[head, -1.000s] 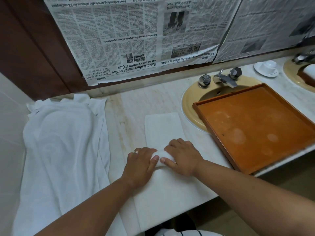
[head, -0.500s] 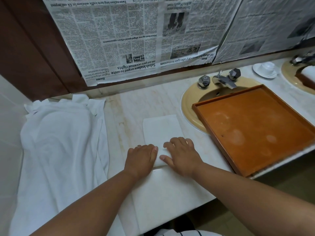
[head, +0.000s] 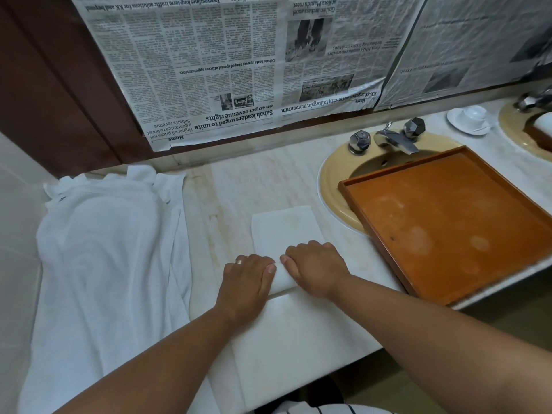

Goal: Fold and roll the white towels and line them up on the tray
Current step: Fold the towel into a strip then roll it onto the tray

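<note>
the towel (head: 285,227) lay on the counter (head: 239,186) between the pile (head: 113,249) and the tray (head: 448,219), long axis from near edge toward the wall (head: 53,85), free counter ahead. left hand (head: 246,277) and right hand (head: 316,268), fingers together, pressed flat on its roll

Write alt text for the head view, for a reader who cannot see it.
A person's left hand and right hand press palm-down on a partly rolled white towel on a pale marble counter. A wooden tray sits to the right across a yellow sink; a heap of white towels lies to the left.
</note>
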